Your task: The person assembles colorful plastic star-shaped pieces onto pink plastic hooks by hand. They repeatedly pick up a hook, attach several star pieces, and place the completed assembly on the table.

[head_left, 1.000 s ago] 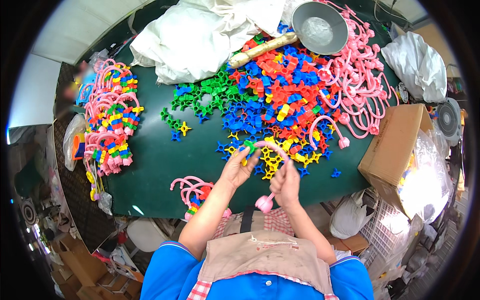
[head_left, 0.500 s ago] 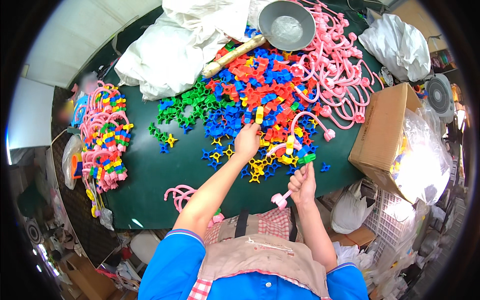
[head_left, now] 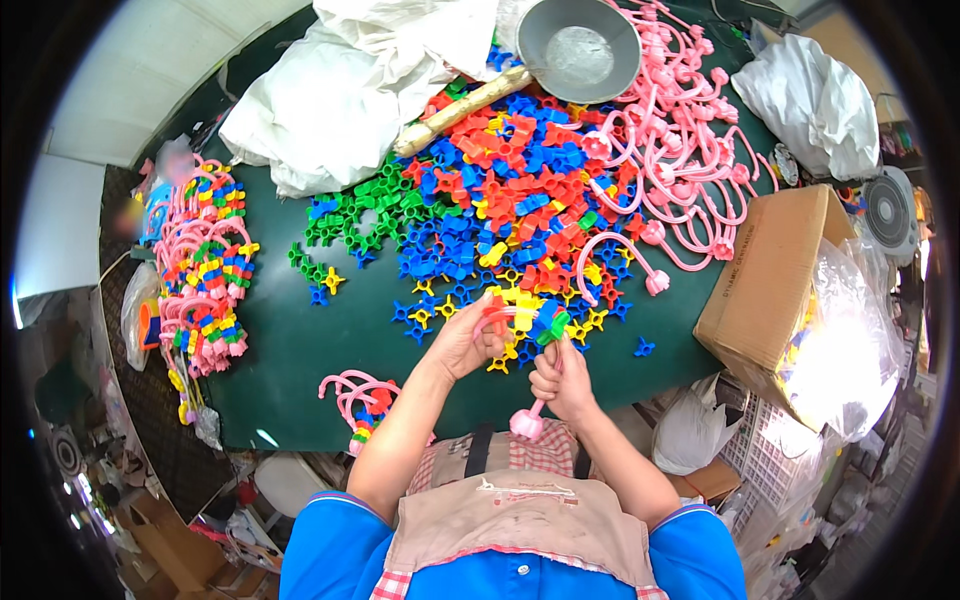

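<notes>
1. Tube (head_left: 510,311), pink, arches leftward above the surface (head_left: 280,350), its flower end (head_left: 527,424) hanging below the right hand (head_left: 563,383)
2. Left hand (head_left: 468,342), nearer the tube's left end, pinches a red piece (head_left: 494,316) there; threaded or not, I cannot tell
3. Right fingers wrap the stem beneath the green piece (head_left: 558,327)
4. Half a second ago, the left hand is over the pile (head_left: 510,180), apart from the tube

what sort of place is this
Likely a small workshop: a green table bears a heap of coloured plastic pieces and a tangle of pink tubes.
</notes>
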The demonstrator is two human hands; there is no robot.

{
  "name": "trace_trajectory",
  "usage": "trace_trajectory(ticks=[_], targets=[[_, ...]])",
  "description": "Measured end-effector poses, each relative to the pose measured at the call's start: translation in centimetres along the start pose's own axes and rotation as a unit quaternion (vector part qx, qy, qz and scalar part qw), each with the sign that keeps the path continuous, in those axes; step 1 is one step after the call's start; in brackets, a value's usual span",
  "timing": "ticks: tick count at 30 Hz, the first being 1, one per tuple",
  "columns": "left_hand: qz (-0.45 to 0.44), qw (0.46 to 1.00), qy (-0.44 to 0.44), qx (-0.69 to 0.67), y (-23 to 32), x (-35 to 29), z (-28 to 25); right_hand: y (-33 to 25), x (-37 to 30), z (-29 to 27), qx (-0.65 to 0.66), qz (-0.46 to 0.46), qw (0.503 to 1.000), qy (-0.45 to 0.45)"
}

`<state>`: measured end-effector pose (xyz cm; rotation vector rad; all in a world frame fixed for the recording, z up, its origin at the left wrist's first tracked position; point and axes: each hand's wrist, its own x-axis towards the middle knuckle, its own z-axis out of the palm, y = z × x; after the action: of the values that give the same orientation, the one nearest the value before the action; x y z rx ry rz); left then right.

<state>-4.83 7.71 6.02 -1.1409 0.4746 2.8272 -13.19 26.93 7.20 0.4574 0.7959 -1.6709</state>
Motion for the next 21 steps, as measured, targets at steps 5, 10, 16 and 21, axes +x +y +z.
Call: trace_trajectory(ticks=[5,10,16,21], targets=[[0.201,0.756,0.137,0.608,0.5,-7.8,4.5,-8.3,3.8,-3.3,-0.738,-0.306,0.586,0.131],[0.185,0.767,0.149,0.596,-0.5,-13.8,-0.4,-16.9,10.0,-10.3,-0.821,-0.325,0.357,0.305],[0.278,0.374,0.307,0.830,-1.0,-15.5,-13.4,-16.4,9.5,-8.6,-0.732,-0.437,0.444,0.275],[0.393,0.543,0.267,0.692,-1.2,-5.7,-11.6,-16.8,7.4,-8.1,-0.683,-0.463,0.497,0.269]])
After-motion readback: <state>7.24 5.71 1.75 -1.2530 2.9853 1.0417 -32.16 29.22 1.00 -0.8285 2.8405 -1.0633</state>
